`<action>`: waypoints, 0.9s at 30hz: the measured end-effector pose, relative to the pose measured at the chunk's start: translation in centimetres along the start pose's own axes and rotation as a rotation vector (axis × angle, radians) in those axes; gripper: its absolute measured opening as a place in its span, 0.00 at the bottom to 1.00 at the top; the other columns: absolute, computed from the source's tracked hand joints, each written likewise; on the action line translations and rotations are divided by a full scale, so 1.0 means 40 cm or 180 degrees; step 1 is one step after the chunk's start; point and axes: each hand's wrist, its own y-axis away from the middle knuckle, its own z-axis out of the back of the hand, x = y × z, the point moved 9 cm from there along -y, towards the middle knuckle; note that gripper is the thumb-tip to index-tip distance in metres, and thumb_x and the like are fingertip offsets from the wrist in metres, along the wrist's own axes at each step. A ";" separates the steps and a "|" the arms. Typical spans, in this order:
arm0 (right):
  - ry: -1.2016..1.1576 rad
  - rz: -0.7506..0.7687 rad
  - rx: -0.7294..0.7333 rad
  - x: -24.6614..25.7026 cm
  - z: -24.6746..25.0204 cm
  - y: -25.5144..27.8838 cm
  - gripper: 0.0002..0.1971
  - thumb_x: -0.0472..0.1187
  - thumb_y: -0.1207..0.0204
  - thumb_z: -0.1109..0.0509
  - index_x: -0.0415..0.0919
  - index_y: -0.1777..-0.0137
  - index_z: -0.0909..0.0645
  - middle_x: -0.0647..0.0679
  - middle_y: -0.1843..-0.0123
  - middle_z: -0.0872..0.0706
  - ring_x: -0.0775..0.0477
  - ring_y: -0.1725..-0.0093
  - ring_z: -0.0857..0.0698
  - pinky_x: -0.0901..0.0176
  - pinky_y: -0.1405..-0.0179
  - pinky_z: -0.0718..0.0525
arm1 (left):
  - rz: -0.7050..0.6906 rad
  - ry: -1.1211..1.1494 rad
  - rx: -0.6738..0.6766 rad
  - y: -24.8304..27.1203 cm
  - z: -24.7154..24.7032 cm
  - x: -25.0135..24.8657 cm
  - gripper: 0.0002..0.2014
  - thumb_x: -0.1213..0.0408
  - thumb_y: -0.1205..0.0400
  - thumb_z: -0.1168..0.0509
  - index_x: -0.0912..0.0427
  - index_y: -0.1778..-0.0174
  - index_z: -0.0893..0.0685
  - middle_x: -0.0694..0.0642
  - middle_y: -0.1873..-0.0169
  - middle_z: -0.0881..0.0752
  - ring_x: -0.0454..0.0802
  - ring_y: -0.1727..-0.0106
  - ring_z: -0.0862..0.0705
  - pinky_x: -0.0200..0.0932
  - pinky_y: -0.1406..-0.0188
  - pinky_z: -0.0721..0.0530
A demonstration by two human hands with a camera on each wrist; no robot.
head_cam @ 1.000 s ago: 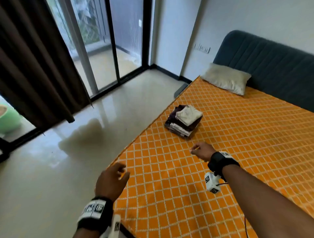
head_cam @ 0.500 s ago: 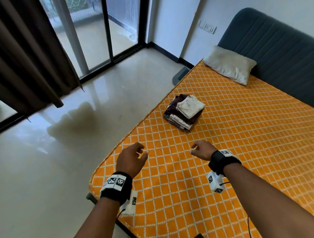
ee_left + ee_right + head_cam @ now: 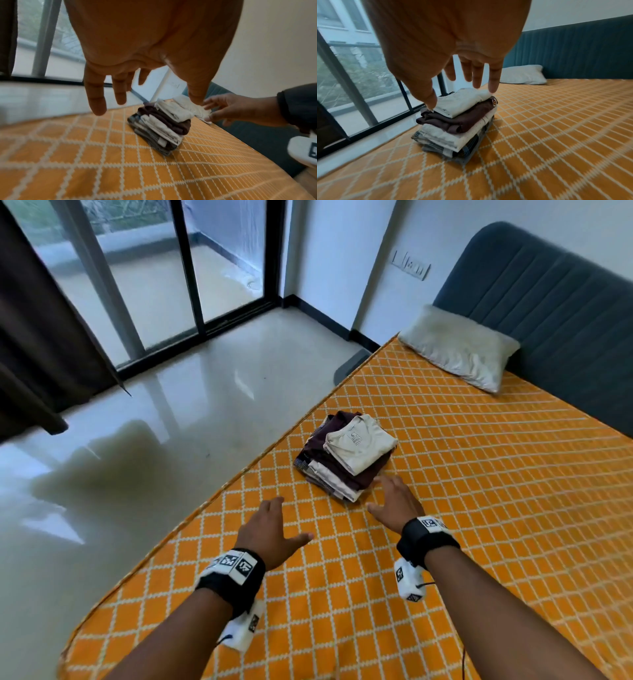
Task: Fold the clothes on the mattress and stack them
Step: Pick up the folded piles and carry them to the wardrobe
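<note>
While both hands (image 3: 329, 518) hover spread, right wrist view alone shows stack's (image 3: 455, 121) checked bottom layer

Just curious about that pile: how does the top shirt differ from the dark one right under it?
The top shirt is pale cream; the dark garment beneath is deep maroon. The cream shirt shows a printed mark on its upper face; the maroon one's upper face is mostly covered. The maroon one sticks out beyond the cream shirt on the window side. Both are folded, in one stack on the mattress.

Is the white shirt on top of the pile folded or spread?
Folded: the white shirt lies as a compact rectangle on the pile.
</note>
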 end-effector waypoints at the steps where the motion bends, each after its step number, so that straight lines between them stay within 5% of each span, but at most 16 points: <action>1: 0.0200 0.0100 -0.0068 -0.002 0.001 -0.053 0.41 0.58 0.23 0.24 0.50 0.14 0.36 0.45 0.12 0.36 0.36 0.18 0.29 0.41 0.28 0.21 | 0.0138 0.0174 -0.0041 -0.042 -0.040 -0.010 0.57 0.25 0.26 0.32 0.55 0.10 0.47 0.57 0.15 0.37 0.60 0.19 0.28 0.57 0.26 0.21; 6: 0.0944 0.0571 0.0087 -0.020 -0.074 -0.322 0.63 0.67 0.30 0.21 0.53 0.08 0.64 0.47 0.07 0.66 0.39 0.08 0.56 0.31 0.16 0.41 | 0.1189 0.1798 -0.0005 -0.304 -0.278 -0.042 0.73 0.22 0.36 0.28 0.61 0.09 0.60 0.63 0.09 0.50 0.63 0.11 0.41 0.60 0.17 0.31; 10: 0.1041 0.0867 0.0235 -0.056 -0.162 -0.443 0.68 0.71 0.33 0.22 0.55 0.10 0.70 0.48 0.10 0.76 0.42 0.10 0.70 0.27 0.13 0.63 | 0.2167 0.3703 -0.0048 -0.471 -0.448 -0.075 0.84 0.23 0.49 0.19 0.54 0.09 0.63 0.58 0.09 0.48 0.69 0.14 0.35 0.72 0.34 0.20; 12: 0.0899 0.0967 0.0226 -0.073 -0.197 -0.468 0.69 0.72 0.35 0.22 0.57 0.10 0.71 0.49 0.10 0.77 0.43 0.10 0.71 0.27 0.13 0.64 | 0.2313 0.4274 -0.0248 -0.547 -0.494 -0.084 0.83 0.25 0.54 0.15 0.58 0.08 0.50 0.59 0.12 0.37 0.68 0.18 0.27 0.72 0.39 0.16; 15: 0.0504 0.1028 0.0276 -0.108 -0.240 -0.489 0.70 0.72 0.38 0.22 0.61 0.11 0.71 0.52 0.11 0.78 0.45 0.10 0.71 0.28 0.12 0.61 | 0.2164 0.4666 -0.1004 -0.653 -0.517 -0.085 0.69 0.31 0.61 0.11 0.60 0.23 0.22 0.58 0.30 0.13 0.58 0.37 0.10 0.62 0.43 0.08; 20: 0.0199 0.1096 0.0415 -0.128 -0.249 -0.525 0.70 0.69 0.40 0.18 0.64 0.10 0.68 0.55 0.10 0.77 0.47 0.09 0.70 0.32 0.11 0.56 | 0.2479 0.4867 -0.1749 -0.678 -0.501 -0.109 0.65 0.38 0.60 0.08 0.65 0.30 0.24 0.52 0.36 0.15 0.51 0.40 0.12 0.54 0.40 0.10; 22: 0.0129 0.1117 0.0564 -0.127 -0.243 -0.546 0.70 0.68 0.41 0.16 0.64 0.10 0.65 0.55 0.10 0.75 0.47 0.09 0.69 0.33 0.10 0.54 | 0.2493 0.5020 -0.1798 -0.695 -0.522 -0.108 0.61 0.39 0.63 0.07 0.63 0.34 0.17 0.54 0.40 0.10 0.53 0.44 0.08 0.58 0.45 0.08; 27: 0.0110 0.1129 0.0879 -0.142 -0.257 -0.573 0.71 0.68 0.42 0.14 0.63 0.09 0.63 0.55 0.09 0.74 0.46 0.09 0.68 0.32 0.10 0.51 | 0.1850 0.5581 -0.1180 -0.744 -0.540 -0.157 0.36 0.59 0.45 0.07 0.61 0.40 0.07 0.63 0.44 0.07 0.64 0.46 0.07 0.68 0.44 0.10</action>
